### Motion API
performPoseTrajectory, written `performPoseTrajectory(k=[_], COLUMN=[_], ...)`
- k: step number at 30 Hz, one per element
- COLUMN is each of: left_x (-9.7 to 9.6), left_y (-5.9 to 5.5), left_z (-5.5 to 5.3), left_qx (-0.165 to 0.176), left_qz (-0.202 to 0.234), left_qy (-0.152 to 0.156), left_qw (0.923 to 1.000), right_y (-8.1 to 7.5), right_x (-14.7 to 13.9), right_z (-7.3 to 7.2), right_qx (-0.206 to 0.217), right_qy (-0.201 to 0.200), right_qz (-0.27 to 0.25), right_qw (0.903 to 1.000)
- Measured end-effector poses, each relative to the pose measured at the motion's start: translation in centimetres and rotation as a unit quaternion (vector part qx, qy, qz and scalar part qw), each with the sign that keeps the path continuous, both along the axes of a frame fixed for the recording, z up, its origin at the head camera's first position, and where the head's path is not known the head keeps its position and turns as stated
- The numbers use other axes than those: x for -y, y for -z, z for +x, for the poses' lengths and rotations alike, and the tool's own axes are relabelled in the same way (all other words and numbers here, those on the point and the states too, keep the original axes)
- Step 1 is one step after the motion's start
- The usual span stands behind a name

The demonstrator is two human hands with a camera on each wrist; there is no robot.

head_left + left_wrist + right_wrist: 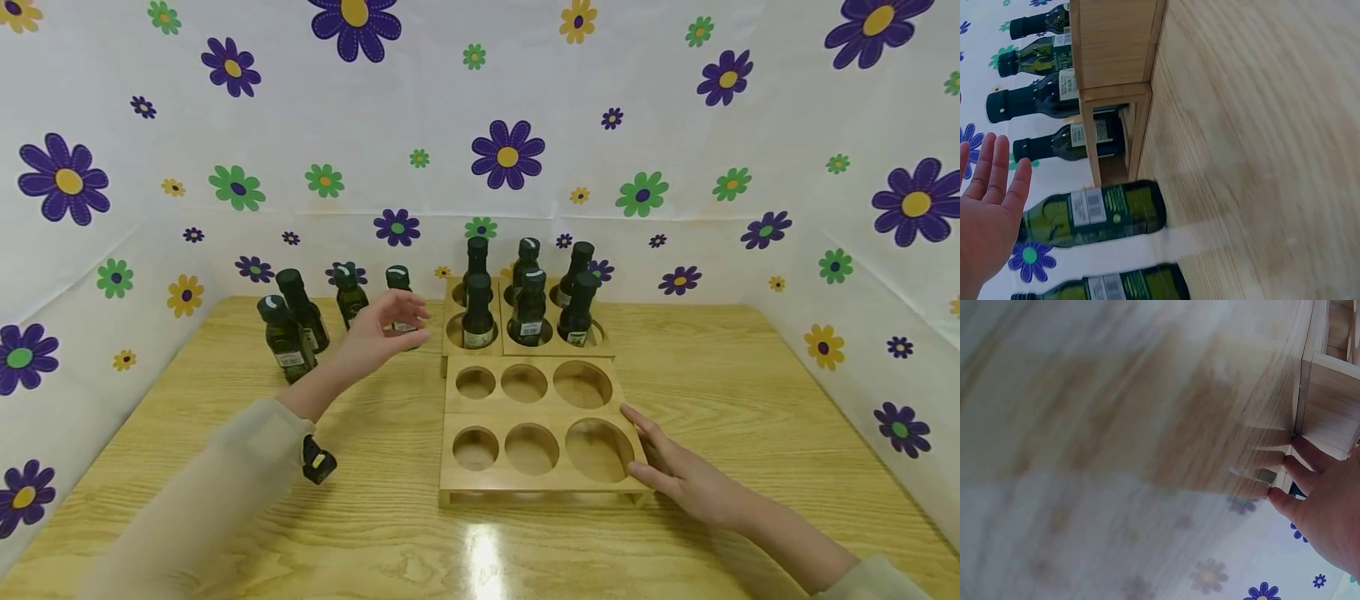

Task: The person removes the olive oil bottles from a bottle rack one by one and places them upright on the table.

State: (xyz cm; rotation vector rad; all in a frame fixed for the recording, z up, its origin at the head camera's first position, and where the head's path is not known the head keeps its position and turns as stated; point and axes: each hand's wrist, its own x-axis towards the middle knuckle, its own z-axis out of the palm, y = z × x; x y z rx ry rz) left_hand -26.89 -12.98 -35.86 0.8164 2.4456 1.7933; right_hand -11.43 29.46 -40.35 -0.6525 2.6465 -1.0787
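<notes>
My left hand (378, 329) hovers in front of a dark-capped green glass bottle (399, 277), fingers loosely bent and thumb apart, nothing between them. In the left wrist view, its palm and fingers (999, 178) overlap the neck of a green bottle (1094, 214). My right hand (693, 483) rests against the right side of a wooden bottle rack (536, 482), thumb near the front corner and fingers along the side edge. In the right wrist view, those fingertips reach down beside the rack's base. The rack's front steps have round holes of different sizes, with bare wood showing below.
Several dark bottles (529, 312) stand in the rear rack section (555, 350). Left of the rack, more bottles stand on the wooden table (360, 533), including a pair (285, 342) near my left forearm. Flower-patterned cloth (420, 100) encloses the back and sides.
</notes>
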Motion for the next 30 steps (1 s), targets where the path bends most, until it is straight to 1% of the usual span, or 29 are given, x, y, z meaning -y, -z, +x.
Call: performPoseTrajectory(k=[5,10,15,19,23,26,30], left_x=[-2.0,-4.0,-5.3,-6.0,-6.6,-7.0,-7.4], left_y=[0.7,1.5,2.1,2.3,2.4,2.5,2.6], left_z=[-1.4,-2.9,-4.0,-4.8,-5.3,-5.6,-5.8], left_qx=[0.01,0.014,0.026,0.035,0.039,0.04,0.041], left_qz=[0.006,-0.013,-0.028,-0.042,-0.067,-0.085,-0.091], left_qy=[0.02,0.016,0.008,0.003,-0.002,0.003,0.012], left_qw=[0.9997,0.9997,0.9992,0.9985,0.997,0.9956,0.9949], right_y=[0.1,0.1,0.2,0.2,0.2,0.1,0.1], right_x=[-0.1,-0.1,-0.2,-0.2,-0.2,-0.2,-0.2], right_z=[0.1,0.1,0.0,0.0,0.0,0.0,-0.1], right_qx=[0.002,0.001,0.0,0.001,0.001,0.0,-0.008], right_qy=[0.006,0.008,0.017,0.016,0.011,0.012,0.01], right_qz=[0.003,0.005,0.011,0.012,0.011,0.011,0.013], right_qw=[1.0,1.0,0.9998,0.9998,0.9999,0.9999,0.9998])
